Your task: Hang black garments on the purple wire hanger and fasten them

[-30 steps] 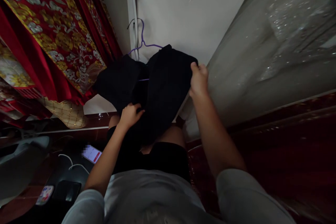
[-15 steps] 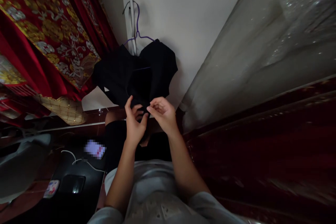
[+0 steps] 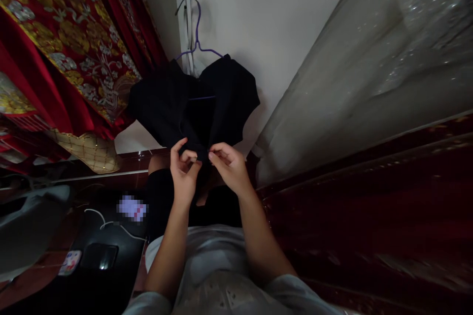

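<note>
A dark garment with an open front (image 3: 232, 93) hangs on a thin purple clothes hanger (image 3: 197, 42) hooked at the wall. At the lower end of its opening, my left hand (image 3: 184, 172) pinches the left edge between thumb and bent fingers, its index finger raised. Close beside it, my right hand (image 3: 232, 167) grips the opposite edge between thumb and forefinger. The fingertips of both hands are a small gap apart. Whether a button or a zip sits between them is too dark to tell.
Red embroidered cloth (image 3: 70, 39) hangs at the left. A plastic-wrapped panel (image 3: 332, 74) leans at the right above a dark red surface (image 3: 369, 206). Lower left, a black seat or bench (image 3: 121, 261) carries a lit phone (image 3: 132, 208) and a white cable (image 3: 127, 232).
My left hand has moved slightly left and closed its fingers onto the garment's edge. The right hand stays pinched, a little lower. The white tag at the garment's left is out of sight.
</note>
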`<state>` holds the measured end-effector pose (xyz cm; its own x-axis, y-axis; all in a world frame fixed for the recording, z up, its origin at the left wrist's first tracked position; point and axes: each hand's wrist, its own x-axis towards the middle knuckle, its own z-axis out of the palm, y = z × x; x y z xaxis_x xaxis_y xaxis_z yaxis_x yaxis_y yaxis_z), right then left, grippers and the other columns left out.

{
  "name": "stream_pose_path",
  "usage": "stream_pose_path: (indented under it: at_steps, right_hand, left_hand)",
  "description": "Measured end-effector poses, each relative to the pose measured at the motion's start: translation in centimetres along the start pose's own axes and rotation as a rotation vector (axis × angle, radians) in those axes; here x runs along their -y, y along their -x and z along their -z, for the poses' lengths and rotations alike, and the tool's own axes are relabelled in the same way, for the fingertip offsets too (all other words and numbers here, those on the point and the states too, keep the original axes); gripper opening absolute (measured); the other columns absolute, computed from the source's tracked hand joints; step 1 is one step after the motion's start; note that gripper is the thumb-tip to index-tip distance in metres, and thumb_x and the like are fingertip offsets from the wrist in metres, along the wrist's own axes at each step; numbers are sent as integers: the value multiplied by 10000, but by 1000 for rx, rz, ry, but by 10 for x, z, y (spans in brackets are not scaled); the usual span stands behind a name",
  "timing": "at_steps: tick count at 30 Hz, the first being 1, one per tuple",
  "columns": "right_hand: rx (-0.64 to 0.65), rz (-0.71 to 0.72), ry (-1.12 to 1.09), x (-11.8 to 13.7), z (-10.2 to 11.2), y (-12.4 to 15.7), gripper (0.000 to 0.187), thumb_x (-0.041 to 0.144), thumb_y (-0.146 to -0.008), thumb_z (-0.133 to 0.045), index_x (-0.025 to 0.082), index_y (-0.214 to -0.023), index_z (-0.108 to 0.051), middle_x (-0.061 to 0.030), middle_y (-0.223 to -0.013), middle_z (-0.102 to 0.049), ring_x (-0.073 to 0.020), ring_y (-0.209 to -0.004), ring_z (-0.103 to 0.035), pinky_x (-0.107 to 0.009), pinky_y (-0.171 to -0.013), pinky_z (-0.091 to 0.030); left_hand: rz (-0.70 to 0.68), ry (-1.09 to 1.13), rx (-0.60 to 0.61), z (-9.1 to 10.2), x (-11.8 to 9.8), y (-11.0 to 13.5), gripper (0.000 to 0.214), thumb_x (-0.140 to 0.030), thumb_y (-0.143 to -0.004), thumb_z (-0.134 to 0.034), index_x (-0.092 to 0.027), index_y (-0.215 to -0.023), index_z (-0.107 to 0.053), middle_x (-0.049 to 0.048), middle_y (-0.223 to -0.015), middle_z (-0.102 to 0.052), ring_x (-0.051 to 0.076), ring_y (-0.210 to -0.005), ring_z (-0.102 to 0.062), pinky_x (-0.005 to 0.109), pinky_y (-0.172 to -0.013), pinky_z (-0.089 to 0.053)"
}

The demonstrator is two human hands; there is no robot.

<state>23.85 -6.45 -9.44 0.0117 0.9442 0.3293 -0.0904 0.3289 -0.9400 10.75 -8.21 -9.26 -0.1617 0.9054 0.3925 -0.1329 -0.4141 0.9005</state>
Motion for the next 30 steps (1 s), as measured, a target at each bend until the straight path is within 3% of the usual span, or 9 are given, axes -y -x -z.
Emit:
stream_pose_path:
  at_steps: [7, 9, 12, 15, 24, 30]
  right_hand:
    - [-32, 71, 12, 4, -7, 6, 175, 441, -949, -666, 267, -969, -671, -24, -902, -688, -187, -795, -662, -334, -732, -546]
    - [-40, 92, 23, 2, -6, 6, 157, 422, -959, -659, 265, -965, -669, -23, -909, -688, -185, -807, -663, -333, -748, -548]
    - [-56, 139, 39, 1, -2, 4, 177, 420, -970, -643, 245, -959, -661, -27, -906, -686, -177, -821, -666, -316, -743, -554]
    - [-92, 194, 55, 3, 2, 4, 186, 407, -968, -649, 223, -987, -666, -28, -909, -690, -161, -823, -671, -282, -720, -556]
    - [12, 208, 35, 6, 9, 4, 167, 333, -885, -771, 236, -1020, -760, -11, -849, -704, -138, -763, -674, -256, -678, -563]
    - [-151, 307, 33, 4, -1, 4, 89, 297, -917, -730, 219, -932, -769, -43, -864, -706, -150, -763, -669, -265, -628, -544]
  left_hand:
    - [-12, -37, 22, -4, 2, 2, 500, -346, -977, -594, -408, -1431, -396, 27, -993, -598, 199, -892, -636, 358, -837, -554]
    - [-18, -4, 23, -8, 2, 2, 548, -391, -975, -649, -425, -1455, -388, 30, -1024, -595, 189, -894, -628, 333, -810, -545]
    - [-27, 78, 24, -16, 1, 1, 644, -369, -911, -784, -407, -1446, -427, -1, -949, -567, 137, -812, -587, 257, -735, -501]
    - [-35, 124, 15, -23, 1, 1, 608, -333, -907, -805, -346, -1420, -479, -24, -874, -549, 106, -770, -566, 218, -721, -476]
    - [-141, -22, -30, -23, -6, 7, 563, -269, -940, -752, -284, -1432, -478, -21, -842, -571, 125, -767, -583, 256, -763, -496]
    - [-140, -95, -34, -24, -2, 11, 626, -285, -971, -708, -305, -1515, -396, 14, -918, -580, 159, -849, -600, 293, -802, -512]
